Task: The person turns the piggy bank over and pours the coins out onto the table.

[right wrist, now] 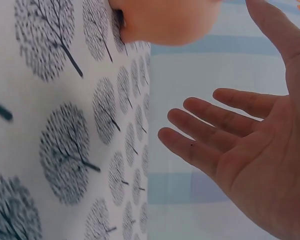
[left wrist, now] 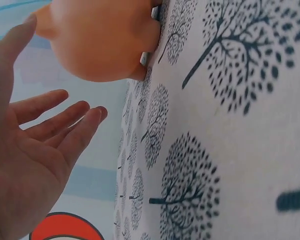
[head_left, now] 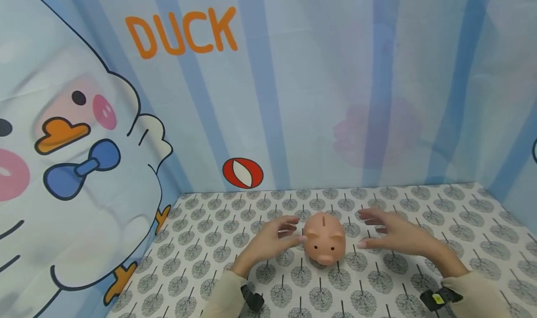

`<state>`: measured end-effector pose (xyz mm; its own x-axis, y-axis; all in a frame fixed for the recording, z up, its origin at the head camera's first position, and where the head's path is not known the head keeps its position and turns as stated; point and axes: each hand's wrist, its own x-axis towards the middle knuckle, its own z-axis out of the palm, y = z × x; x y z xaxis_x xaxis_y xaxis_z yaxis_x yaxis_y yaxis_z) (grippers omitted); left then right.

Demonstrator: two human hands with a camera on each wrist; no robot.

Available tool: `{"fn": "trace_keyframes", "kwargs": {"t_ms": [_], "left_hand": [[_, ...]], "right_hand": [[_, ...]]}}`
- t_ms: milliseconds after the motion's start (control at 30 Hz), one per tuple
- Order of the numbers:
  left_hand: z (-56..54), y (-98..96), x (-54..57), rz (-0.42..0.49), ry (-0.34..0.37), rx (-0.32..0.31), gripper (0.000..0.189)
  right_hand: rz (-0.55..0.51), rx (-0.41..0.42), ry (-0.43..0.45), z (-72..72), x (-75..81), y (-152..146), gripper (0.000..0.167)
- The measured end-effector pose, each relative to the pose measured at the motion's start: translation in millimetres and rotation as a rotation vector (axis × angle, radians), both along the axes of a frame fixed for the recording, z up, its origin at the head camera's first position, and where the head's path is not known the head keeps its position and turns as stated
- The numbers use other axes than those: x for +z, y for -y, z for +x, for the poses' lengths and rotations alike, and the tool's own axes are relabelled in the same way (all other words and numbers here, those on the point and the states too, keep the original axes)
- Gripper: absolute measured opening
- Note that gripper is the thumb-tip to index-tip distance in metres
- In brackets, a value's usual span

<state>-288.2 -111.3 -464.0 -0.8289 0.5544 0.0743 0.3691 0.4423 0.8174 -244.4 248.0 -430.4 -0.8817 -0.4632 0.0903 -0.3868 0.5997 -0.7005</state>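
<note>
An orange-pink piggy bank point(head_left: 325, 238) stands upright on the table, its face toward me and a coin slot on top of its back. Just to its left is my left hand point(head_left: 274, 238), fingers spread and relaxed, the thumb tip at the pig's ear. Whether that thumb touches the ear I cannot tell. My right hand point(head_left: 394, 231) hovers to the right of the pig, apart from it, fingers extended and palm facing inward. Both wrist views show the bank's rounded side point(left wrist: 97, 45) near the thumbs, with bare palms and nothing held.
The tabletop is covered by a white cloth point(head_left: 197, 262) printed with grey trees. A blue-striped curtain point(head_left: 310, 85) hangs behind it, with a large white duck print point(head_left: 105, 206) on the left side. Each wrist carries a small black camera point(head_left: 251, 299) on a strap.
</note>
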Motion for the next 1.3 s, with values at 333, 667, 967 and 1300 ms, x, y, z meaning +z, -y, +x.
{"fn": "trace_keyframes", "kwargs": {"t_ms": [333, 667, 967, 1300], "left_hand": [[0.4, -14.1, -6.5, -0.004, 0.073, -0.044, 0.078], [0.4, -19.5, -8.3, 0.004, 0.079, -0.050, 0.085], [-3.0, -22.9, -10.1, 0.006, 0.070, -0.083, 0.095], [-5.4, -25.7, -13.8, 0.074, 0.065, -0.108, 0.098]], "right_hand": [[-0.094, 0.027, 0.052, -0.3, -14.8, 20.7, 0.093], [-0.136, 0.024, 0.116, -0.3, -23.9, 42.1, 0.098], [-0.160, 0.008, 0.114, -2.1, -24.3, 48.6, 0.113], [-0.210, -0.015, 0.127, -5.2, -36.1, 54.2, 0.110]]}}
